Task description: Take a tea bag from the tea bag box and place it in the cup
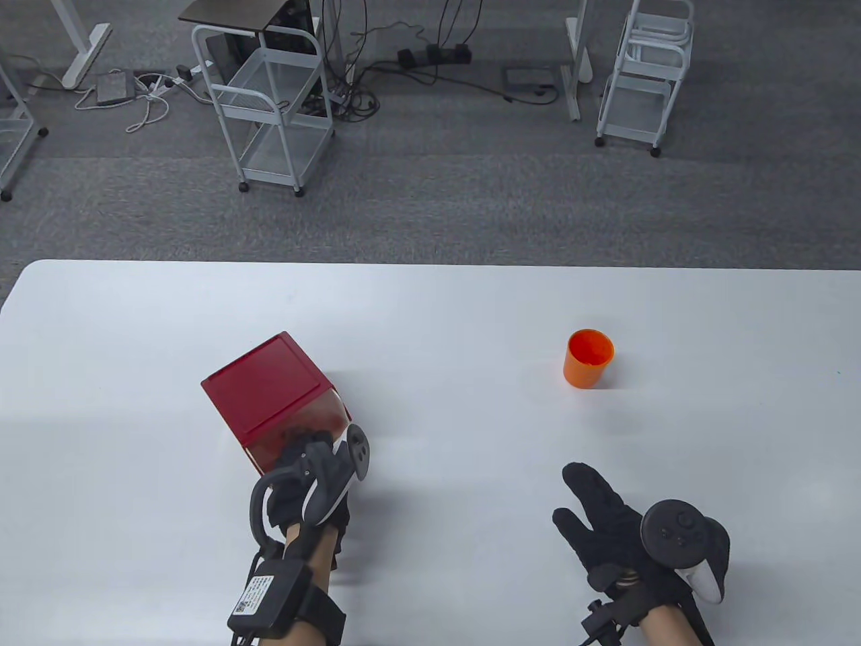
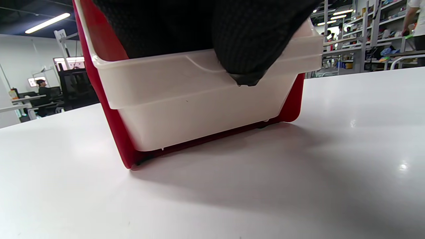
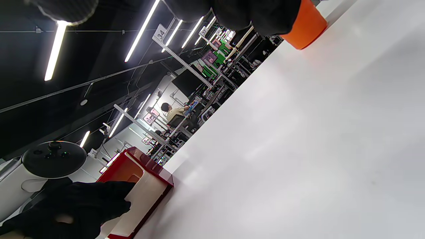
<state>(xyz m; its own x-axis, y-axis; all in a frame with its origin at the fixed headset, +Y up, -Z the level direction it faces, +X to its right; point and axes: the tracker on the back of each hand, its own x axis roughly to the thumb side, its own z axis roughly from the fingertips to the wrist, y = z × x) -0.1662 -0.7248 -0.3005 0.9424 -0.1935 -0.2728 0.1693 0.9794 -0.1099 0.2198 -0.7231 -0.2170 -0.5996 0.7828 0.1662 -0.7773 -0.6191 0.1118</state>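
The red tea bag box (image 1: 266, 390) with a translucent front bin (image 2: 199, 116) stands left of the table's middle. My left hand (image 1: 306, 451) is at its front opening. Its fingers (image 2: 245, 49) reach over the bin's front lip into the box, and one fingertip lies on the outside of the lip. No tea bag shows. The box (image 3: 146, 189) and the left hand (image 3: 83, 205) also show in the right wrist view. The orange cup (image 1: 588, 359) stands upright and empty to the right. My right hand (image 1: 592, 505) lies on the table with spread fingers, near of the cup (image 3: 307, 28), holding nothing.
The white table (image 1: 430, 309) runs the full width of the view, and its far edge is behind the box and cup. Beyond it on the carpet stand two white wire carts (image 1: 269, 101) and cables.
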